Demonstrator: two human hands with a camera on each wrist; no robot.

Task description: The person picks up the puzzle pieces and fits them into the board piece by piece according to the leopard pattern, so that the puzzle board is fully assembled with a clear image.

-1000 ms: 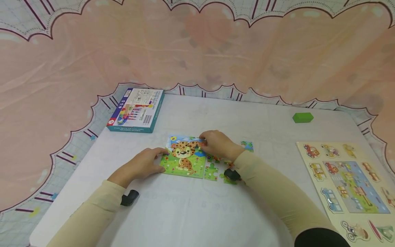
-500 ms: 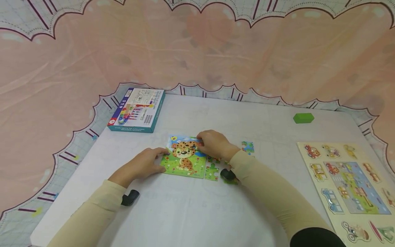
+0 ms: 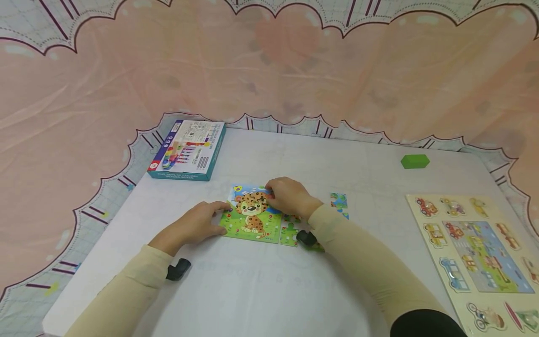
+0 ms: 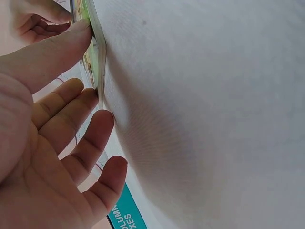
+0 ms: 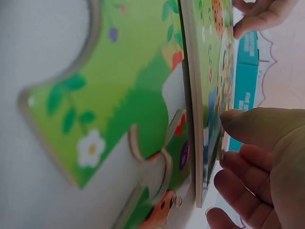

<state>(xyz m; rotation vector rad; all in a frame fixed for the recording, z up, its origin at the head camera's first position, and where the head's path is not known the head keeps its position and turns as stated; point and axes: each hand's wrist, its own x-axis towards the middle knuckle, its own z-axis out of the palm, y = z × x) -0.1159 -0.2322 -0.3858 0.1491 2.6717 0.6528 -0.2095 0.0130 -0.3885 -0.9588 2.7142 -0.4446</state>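
Note:
A leopard-picture puzzle board (image 3: 251, 220) lies on the white table. My left hand (image 3: 202, 222) rests along its left side. In the left wrist view the thumb (image 4: 71, 40) touches the front corner; two fingertips meet the board's edge and the other fingers spread loosely. At the upper right of the picture, my right hand (image 3: 290, 195) pinches a puzzle piece, mostly hidden by the fingers. The right wrist view shows the thin edge of that piece (image 5: 220, 148) between thumb and fingers. Loose jigsaw pieces (image 3: 288, 235) lie just right of the board, partly under the right wrist.
Blue-green pieces (image 3: 338, 201) lie farther right. A flat box (image 3: 187, 150) sits at the back left, and a green block (image 3: 415, 161) at the back right. A vehicle puzzle board (image 3: 429, 238) lies along the right. A patterned pink cloth (image 3: 269, 75) hangs behind the table.
My right hand has slid slightly left along the upper part of the leopard board, uncovering more of the loose pieces at right. The left hand stays at the board's left side.

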